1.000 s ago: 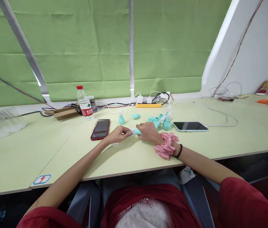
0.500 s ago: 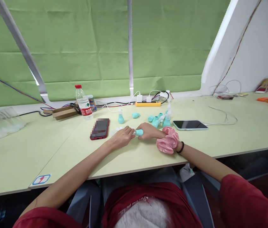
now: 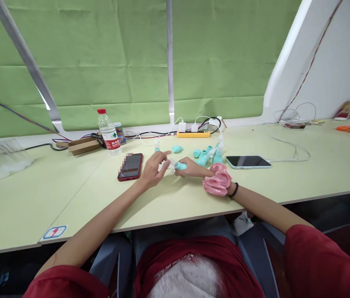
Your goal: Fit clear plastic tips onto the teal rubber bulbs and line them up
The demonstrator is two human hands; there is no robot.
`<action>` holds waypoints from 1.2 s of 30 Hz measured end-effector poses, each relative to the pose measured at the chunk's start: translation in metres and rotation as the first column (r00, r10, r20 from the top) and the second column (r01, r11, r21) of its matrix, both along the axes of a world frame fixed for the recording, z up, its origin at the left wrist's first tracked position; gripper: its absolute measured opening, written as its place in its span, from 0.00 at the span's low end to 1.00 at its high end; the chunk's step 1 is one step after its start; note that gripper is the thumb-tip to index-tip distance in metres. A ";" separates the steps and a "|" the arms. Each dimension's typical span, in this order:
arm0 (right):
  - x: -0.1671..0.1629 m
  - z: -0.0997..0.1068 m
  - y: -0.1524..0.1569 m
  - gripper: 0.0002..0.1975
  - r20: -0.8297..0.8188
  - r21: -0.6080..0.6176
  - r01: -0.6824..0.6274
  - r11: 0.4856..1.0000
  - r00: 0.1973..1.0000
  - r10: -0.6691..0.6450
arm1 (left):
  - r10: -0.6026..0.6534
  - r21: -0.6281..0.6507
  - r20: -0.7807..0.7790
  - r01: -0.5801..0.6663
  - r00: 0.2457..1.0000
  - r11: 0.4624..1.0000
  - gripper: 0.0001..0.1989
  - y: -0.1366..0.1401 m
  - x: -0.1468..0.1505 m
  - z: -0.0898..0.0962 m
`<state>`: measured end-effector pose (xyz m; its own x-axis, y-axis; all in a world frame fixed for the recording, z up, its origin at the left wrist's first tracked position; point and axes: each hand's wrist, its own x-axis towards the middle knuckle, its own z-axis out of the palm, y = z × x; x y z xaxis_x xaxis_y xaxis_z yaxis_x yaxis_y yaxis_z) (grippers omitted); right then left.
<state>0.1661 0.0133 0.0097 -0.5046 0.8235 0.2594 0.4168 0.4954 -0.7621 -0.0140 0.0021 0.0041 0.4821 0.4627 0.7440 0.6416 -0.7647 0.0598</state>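
My right hand (image 3: 191,167) is closed around the teal bulb of a nasal aspirator (image 3: 180,166), whose clear tip points left. My left hand (image 3: 155,167) is open just left of that tip, index finger stretched out and thumb apart; whether a finger touches the tip I cannot tell. Whitish clear pieces lie on the table beneath and partly behind my left hand. Another aspirator (image 3: 157,145) stands upright behind my left hand, its lower part hidden. A loose teal bulb (image 3: 177,149) lies beyond. Several teal bulbs and clear-tipped aspirators (image 3: 204,157) are grouped behind my right hand.
A red-cased phone (image 3: 130,167) lies left of my left hand, and another phone (image 3: 248,162) on a white cable lies at right. At the back are a water bottle (image 3: 109,134), a can (image 3: 119,133), a cardboard box (image 3: 84,145) and a yellow power strip (image 3: 193,134).
My left hand has let go of the aspirator's clear tip, its fingers spreading and moving up and left. My right hand still holds the bulb, now slightly higher and tilted.
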 end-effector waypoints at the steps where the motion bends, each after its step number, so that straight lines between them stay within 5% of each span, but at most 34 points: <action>1: -0.001 -0.001 0.000 0.13 -0.021 0.008 0.016 1.000 1.000 -0.016 | 0.032 -0.042 0.064 -0.029 0.997 0.999 0.15 0.004 -0.003 0.000; 5: -0.001 -0.006 0.003 0.16 -0.094 0.043 0.071 0.997 0.993 -0.067 | 0.134 -0.194 -0.061 -0.143 0.989 0.971 0.15 0.016 -0.005 -0.009; 9: -0.004 -0.013 0.012 0.16 -0.152 0.062 0.064 0.996 0.987 -0.054 | 0.124 -0.251 -0.258 -0.191 0.958 0.949 0.16 0.020 0.002 -0.021; 12: -0.005 -0.019 0.016 0.15 -0.185 0.093 0.033 0.995 0.983 -0.015 | 0.085 -0.278 -0.262 -0.159 0.961 0.947 0.12 0.018 0.006 -0.024; 15: -0.004 -0.024 0.017 0.13 -0.154 0.131 0.093 0.987 0.985 -0.072 | 0.051 -0.345 -0.105 -0.084 0.993 0.935 0.09 0.017 0.005 -0.021; 18: -0.003 -0.026 0.016 0.11 -0.084 0.234 0.209 0.950 0.977 -0.194 | 0.101 -0.443 0.219 0.007 0.970 0.896 0.09 0.016 0.003 -0.015; 21: -0.003 -0.028 0.017 0.09 0.015 0.362 0.239 0.901 0.965 -0.261 | 0.138 -0.513 0.554 0.206 0.821 0.833 0.11 0.016 0.000 -0.008; 24: -0.005 -0.031 0.019 0.08 0.126 0.440 0.197 0.876 0.952 -0.277 | 0.158 -0.543 0.752 0.465 0.640 0.699 0.15 0.015 -0.001 -0.002; 28: -0.006 -0.036 0.021 0.07 0.224 0.454 0.151 0.878 0.934 -0.277 | 0.216 -0.565 0.808 0.619 0.548 0.546 0.13 0.012 0.002 0.002; 36: -0.006 -0.034 0.018 0.10 0.296 0.477 0.167 0.863 0.894 -0.337 | 0.236 -0.611 0.780 0.625 0.579 0.485 0.12 0.009 0.002 0.003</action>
